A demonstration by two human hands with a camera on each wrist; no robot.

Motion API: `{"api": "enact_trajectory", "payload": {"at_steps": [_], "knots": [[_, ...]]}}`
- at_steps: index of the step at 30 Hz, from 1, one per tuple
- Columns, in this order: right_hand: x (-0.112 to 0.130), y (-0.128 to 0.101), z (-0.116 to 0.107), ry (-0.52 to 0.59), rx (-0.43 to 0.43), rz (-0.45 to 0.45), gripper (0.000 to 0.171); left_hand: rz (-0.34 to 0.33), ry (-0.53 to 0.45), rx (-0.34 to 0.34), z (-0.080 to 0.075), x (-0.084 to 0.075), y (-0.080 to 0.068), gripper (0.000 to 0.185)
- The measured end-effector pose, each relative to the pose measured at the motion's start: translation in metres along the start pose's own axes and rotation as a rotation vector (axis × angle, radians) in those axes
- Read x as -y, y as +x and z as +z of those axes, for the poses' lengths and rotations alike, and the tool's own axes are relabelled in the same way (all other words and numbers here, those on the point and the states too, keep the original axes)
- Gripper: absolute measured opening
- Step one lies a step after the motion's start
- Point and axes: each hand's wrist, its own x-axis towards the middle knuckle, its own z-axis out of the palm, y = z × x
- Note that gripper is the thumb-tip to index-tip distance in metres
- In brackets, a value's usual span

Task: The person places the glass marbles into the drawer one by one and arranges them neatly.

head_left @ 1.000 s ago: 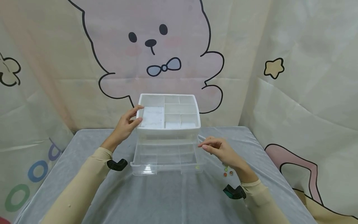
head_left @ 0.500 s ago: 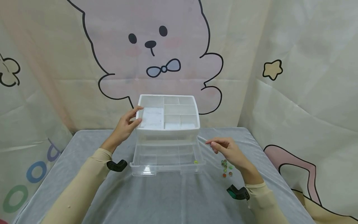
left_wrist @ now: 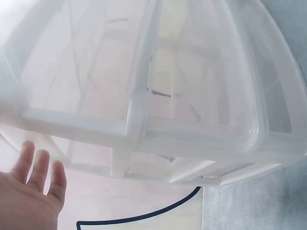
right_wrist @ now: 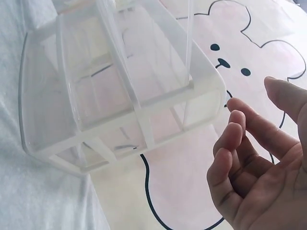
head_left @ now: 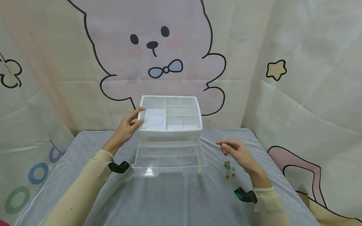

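Observation:
A white organizer (head_left: 170, 129) with a compartmented top stands at the back of the table. Its clear drawer (head_left: 169, 160) is pulled out, with a small green bead (head_left: 199, 168) near the front right corner. My left hand (head_left: 130, 123) rests against the organizer's top left corner, thumb on the rim; the left wrist view shows its fingers (left_wrist: 33, 167) straight beside the organizer (left_wrist: 144, 129). My right hand (head_left: 235, 151) hovers right of the drawer, just above several coloured beads (head_left: 229, 169). In the right wrist view that hand (right_wrist: 254, 163) is relaxed and holds nothing, near the drawer (right_wrist: 120, 96).
A grey cloth (head_left: 169, 201) covers the table. Printed cartoon backdrops (head_left: 158, 47) close in the back and both sides. Black wrist mounts (head_left: 118, 167) sit on both sleeves.
My right hand has drawn back to the right from the drawer's right side and now hangs over the beads. The green bead shifted in the drawer. The left hand stays put.

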Motion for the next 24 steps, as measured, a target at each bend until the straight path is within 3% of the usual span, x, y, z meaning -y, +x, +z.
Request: {"api": "enact_trajectory", "payload": {"at_steps": [8, 24], "knots": [[-0.010, -0.007, -0.011, -0.027, -0.053, 0.058, 0.026, -0.011, 0.010, 0.008, -0.001, -0.002, 0.001, 0.050], [-0.053, -0.022, -0.033, -0.027, -0.053, 0.165, 0.025, -0.017, 0.028, 0.007, -0.002, -0.003, 0.000, 0.051]]}}
